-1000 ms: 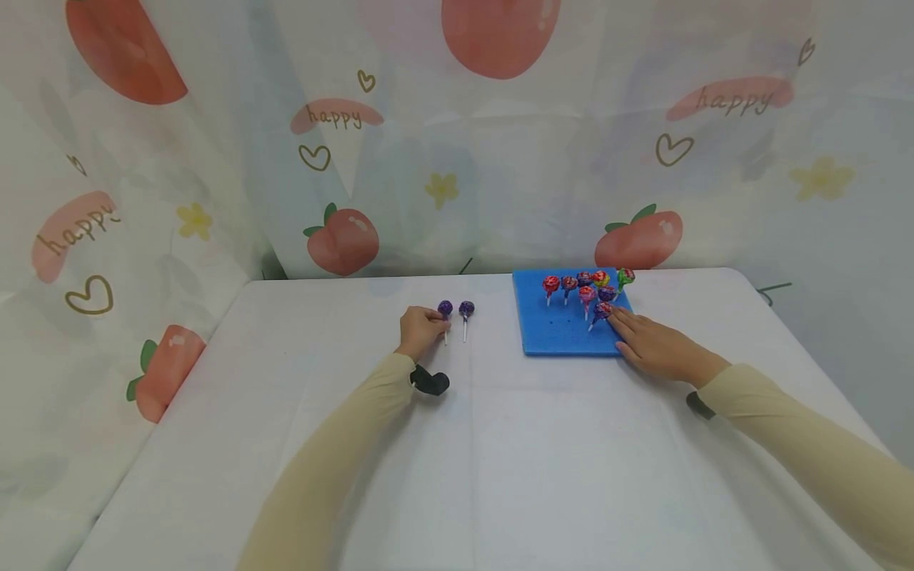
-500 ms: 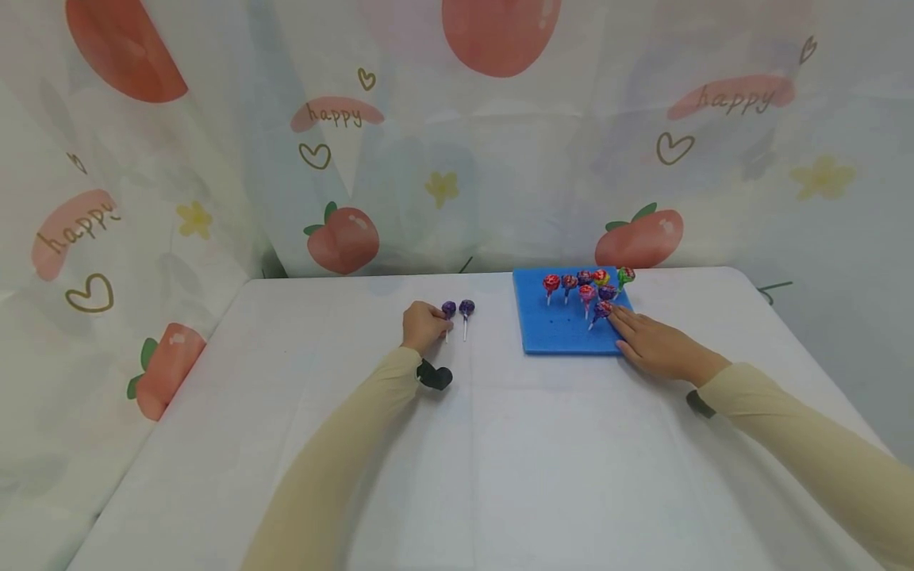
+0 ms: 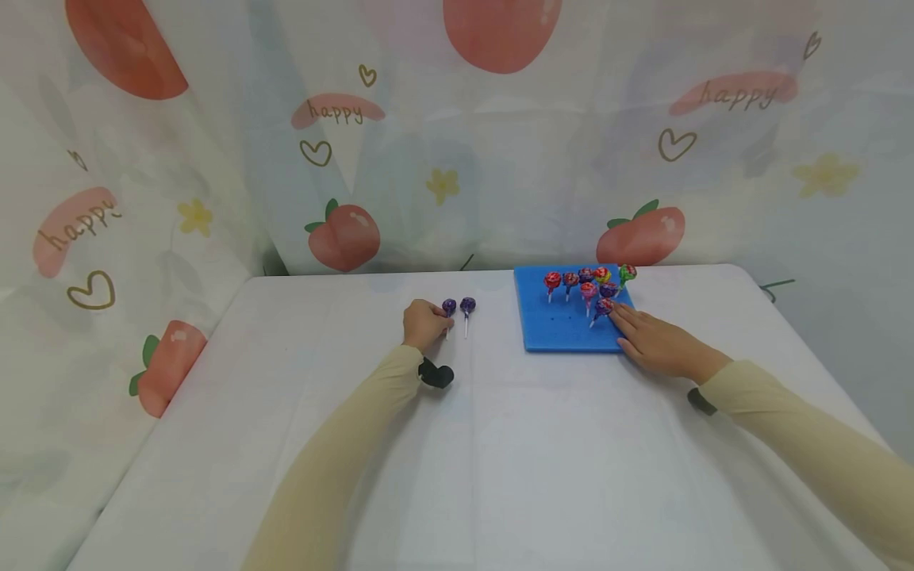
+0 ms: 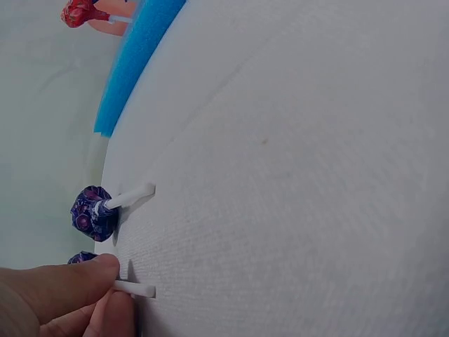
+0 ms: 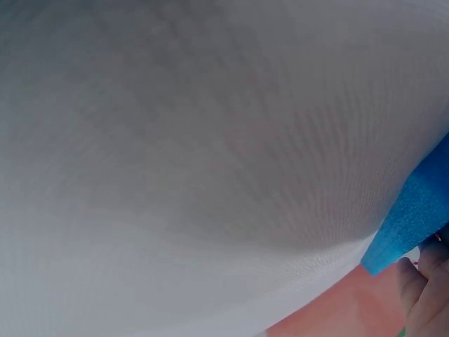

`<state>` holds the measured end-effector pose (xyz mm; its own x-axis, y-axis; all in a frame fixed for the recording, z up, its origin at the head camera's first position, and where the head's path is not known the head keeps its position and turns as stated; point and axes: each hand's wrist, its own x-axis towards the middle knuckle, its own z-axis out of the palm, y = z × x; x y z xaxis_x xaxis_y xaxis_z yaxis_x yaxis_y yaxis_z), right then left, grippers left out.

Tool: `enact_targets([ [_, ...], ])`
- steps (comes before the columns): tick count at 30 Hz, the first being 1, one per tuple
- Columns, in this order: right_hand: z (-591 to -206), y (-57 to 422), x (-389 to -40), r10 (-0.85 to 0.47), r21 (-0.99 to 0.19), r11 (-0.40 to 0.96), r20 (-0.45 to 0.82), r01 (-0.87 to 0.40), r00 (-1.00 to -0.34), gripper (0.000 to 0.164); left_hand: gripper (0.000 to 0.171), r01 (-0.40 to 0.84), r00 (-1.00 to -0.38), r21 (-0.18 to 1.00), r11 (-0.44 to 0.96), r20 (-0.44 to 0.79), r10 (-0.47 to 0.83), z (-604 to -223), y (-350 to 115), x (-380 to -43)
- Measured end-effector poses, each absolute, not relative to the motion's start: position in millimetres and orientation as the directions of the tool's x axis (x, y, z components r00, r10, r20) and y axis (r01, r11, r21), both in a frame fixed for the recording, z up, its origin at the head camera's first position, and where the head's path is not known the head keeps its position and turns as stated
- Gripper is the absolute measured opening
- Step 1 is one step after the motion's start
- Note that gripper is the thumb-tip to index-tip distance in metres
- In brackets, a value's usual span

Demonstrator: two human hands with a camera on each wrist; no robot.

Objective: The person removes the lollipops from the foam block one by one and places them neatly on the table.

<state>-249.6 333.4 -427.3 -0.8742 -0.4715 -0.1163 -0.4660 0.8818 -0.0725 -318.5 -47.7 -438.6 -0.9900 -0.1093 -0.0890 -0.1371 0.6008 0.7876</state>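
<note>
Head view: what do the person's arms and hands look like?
The left sleeve and right sleeve are long, plain, pale yellow. The left hand and right hand are ungloved. A black, round-ended attachment shows at the left wrist, a dark piece at the right.

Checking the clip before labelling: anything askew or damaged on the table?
On the blue board, the front lollipop near the right hand and the green lollipop lean right in the head view, while the leftmost red lollipop stands nearly upright. No damage or spill visible.

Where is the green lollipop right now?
In the head view, the green lollipop is near the far right corner of the blue board, right of the yellow lollipop.
</note>
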Motion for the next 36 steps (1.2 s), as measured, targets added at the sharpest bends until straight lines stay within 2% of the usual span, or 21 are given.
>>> enact_targets([
  [10, -425.5, 332.5, -247.9, -0.484, -0.09, 0.874, -0.082, -0.477, -0.871, 0.06, 0.017, -0.144, -0.99, 0.799, 0.584, -0.11, -0.094, -436.2, -49.6, -318.0],
  [19, -424.0, 333.6, -249.9, -0.462, -0.067, 0.887, -0.127, -0.457, -0.878, 0.06, 0.021, -0.037, -0.997, 0.754, 0.656, 0.013, -0.071, -426.1, -55.5, -312.6],
  [24, -424.5, 335.6, -250.5, -0.466, -0.063, 0.885, -0.123, -0.461, -0.876, 0.06, 0.023, 0.071, -0.99, 0.739, 0.67, 0.136, -0.045, -421.9, -50.3, -312.7],
  [29, -426.9, 335.2, -250.7, -0.471, -0.072, 0.882, -0.112, -0.466, -0.875, 0.059, 0.023, 0.223, -0.963, 0.746, 0.627, 0.27, 0.021, -421.8, -34.0, -311.2],
  [36, -427.8, 333.3, -251.3, -0.467, -0.066, 0.884, -0.117, -0.462, -0.877, 0.06, 0.023, 0.342, -0.938, 0.766, 0.545, 0.316, 0.146, -420.4, 0.3, -307.5],
])
